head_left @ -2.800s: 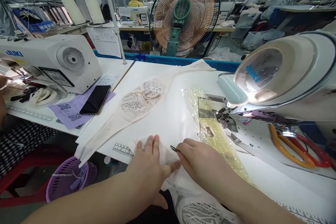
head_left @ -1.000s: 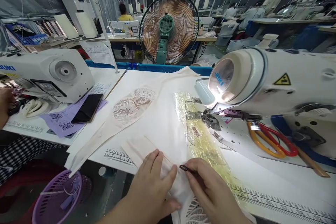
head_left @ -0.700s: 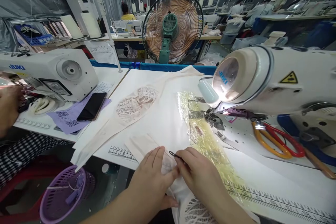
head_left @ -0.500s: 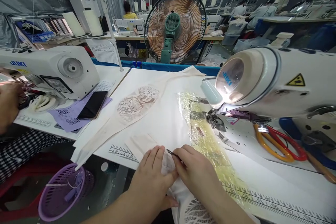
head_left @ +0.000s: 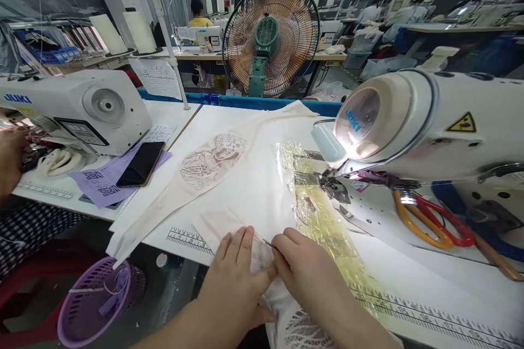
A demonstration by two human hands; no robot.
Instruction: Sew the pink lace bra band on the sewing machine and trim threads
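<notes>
Left hand [head_left: 235, 267] spread on cloth [head_left: 216, 226] | right hand [head_left: 303, 262] pinching thin tool [head_left: 267, 242], mostly hidden

Several sewing machines [head_left: 417, 114] are occupying tables [head_left: 262, 191] in this sewing workshop. Thread cones [head_left: 140, 32] are standing behind one.

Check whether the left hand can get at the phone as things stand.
Probably yes: only the lace piece seems to lie between the left hand and the phone, flat, and nothing covers the phone. The hand rests on the cloth, though, so it would have to leave that.
</notes>
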